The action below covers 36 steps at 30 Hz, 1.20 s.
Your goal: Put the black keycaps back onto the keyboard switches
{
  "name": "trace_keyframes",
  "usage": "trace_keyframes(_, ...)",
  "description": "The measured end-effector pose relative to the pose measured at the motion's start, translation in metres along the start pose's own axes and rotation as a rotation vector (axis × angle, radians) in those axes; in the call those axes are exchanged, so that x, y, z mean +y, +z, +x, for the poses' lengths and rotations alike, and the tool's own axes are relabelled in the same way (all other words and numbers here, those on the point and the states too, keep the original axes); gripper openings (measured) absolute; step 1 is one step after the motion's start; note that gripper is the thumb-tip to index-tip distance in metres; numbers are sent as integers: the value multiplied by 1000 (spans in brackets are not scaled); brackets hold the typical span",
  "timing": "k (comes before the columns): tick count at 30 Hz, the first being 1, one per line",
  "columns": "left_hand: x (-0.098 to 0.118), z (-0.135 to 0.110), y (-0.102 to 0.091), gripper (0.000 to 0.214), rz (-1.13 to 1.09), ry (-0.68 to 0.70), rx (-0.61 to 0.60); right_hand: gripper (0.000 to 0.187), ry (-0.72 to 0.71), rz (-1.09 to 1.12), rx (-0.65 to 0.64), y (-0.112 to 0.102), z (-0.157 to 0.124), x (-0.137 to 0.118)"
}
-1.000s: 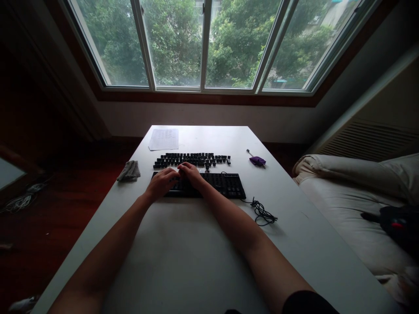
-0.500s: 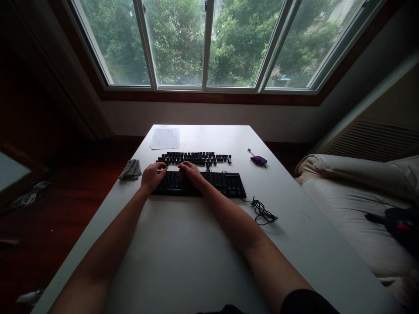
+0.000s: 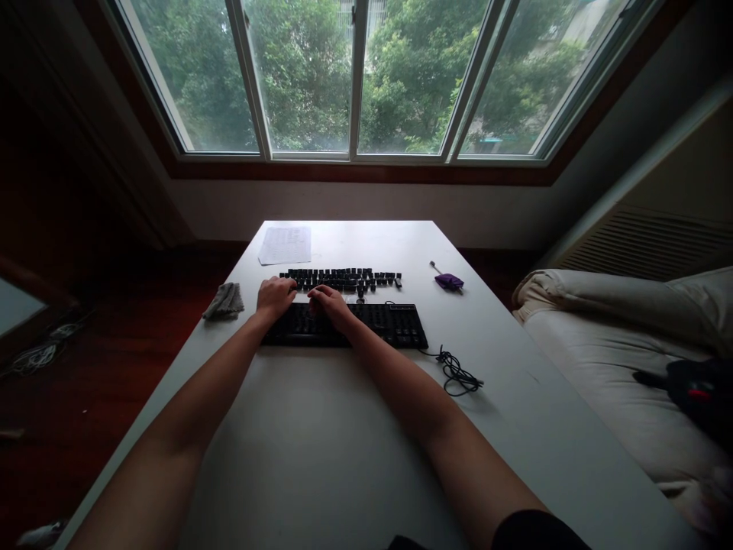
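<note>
The left hand (image 3: 276, 295) is at the left end of the loose keycaps (image 3: 343, 276), the right hand (image 3: 332, 303) over the black keyboard (image 3: 392, 321) on the white bench (image 3: 321, 428). Whether either hand's fingers are clamped on anything, I cannot tell.

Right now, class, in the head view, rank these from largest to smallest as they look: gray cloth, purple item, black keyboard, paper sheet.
1. Black keyboard, though partly covered
2. Paper sheet
3. Gray cloth
4. Purple item
</note>
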<state>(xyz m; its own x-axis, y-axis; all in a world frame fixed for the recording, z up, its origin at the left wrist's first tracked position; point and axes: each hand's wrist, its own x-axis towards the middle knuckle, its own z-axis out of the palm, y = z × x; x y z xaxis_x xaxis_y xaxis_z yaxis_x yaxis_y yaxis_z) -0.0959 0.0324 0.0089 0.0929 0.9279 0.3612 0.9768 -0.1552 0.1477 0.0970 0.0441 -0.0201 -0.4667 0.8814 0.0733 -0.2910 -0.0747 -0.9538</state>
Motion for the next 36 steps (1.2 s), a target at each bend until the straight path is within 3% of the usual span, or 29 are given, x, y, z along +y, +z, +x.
trace_keyframes(7, 3, 10, 13, 17, 33, -44, -34, 37, -5, 6, -6, 0, -1, 0)
trace_keyframes(21, -2, 13, 20, 20, 62, -148, -26, 38, 7, -21, 12, 1, -1, 0)
trace_keyframes(28, -15, 13, 19, 25, 1, -86, -32, 35, -6, -9, 2, 1, 0, 2)
trace_keyframes(36, -14, 11, 21, 31, -53, -87, -24, 35, 4, -13, 9, 0, 0, 0)
